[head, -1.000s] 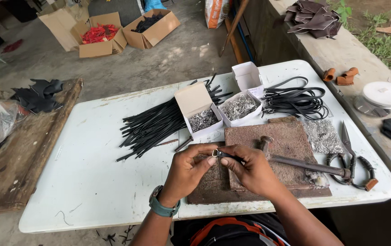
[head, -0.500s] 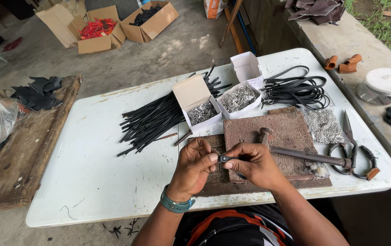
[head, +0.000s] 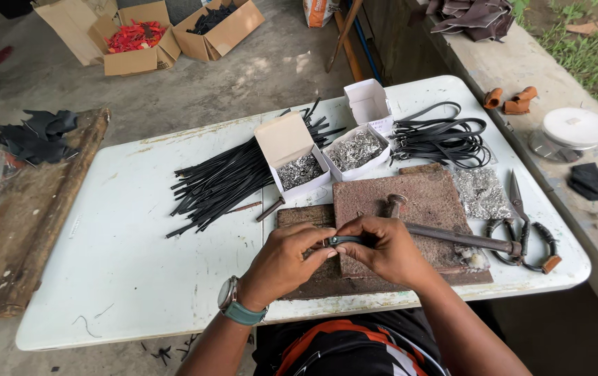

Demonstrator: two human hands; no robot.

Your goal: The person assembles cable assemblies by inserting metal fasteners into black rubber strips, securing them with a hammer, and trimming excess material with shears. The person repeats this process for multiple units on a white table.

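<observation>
While the left hand (head: 281,261) and right hand (head: 382,249) both pinch a small dark strap piece (head: 344,241) over the rusty plate (head: 410,205), their fingers closed on it, it could slip if either grip eased. Brown cartons (head: 142,42) sit far left; two open white boxes (head: 327,157) of metal bits stand mid-tabletop (head: 118,264).

Soft, even daylight fills the scene, brightest on the white worktop (head: 125,230), which looks slightly washed out. Shadows are faint and diffuse, with only a weak one under the hands. The middle is sharp; the wide lens bends the worktop's edges, and the far corners look slightly soft.
</observation>
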